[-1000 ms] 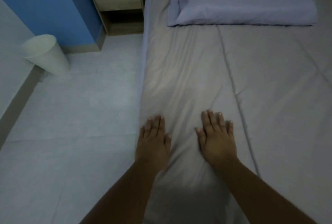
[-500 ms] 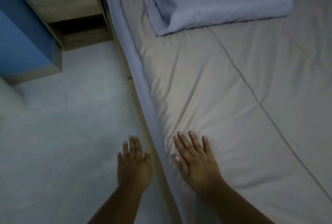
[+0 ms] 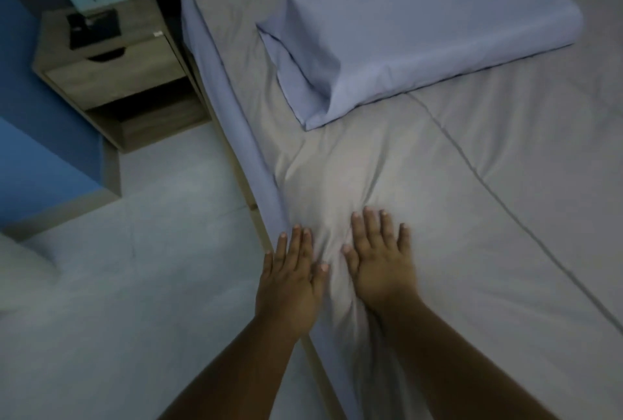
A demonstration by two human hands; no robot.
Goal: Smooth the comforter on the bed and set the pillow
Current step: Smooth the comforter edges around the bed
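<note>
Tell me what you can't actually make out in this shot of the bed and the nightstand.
All in the head view:
- comforter: its right side and foot end run off the frame's edges.
- Fabric under the left hand and right hand: covered by the palms.
- Dark item on the nightstand: too dim and blurred to identify.
- Pale shape at the left edge: cut off, unidentifiable.
- pillow: its far side is hidden by its own bulk.

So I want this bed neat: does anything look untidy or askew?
Yes. The comforter is bunched into creases between and ahead of the left hand and right hand, near the bed's edge. The pillow lies at a slant.
</note>
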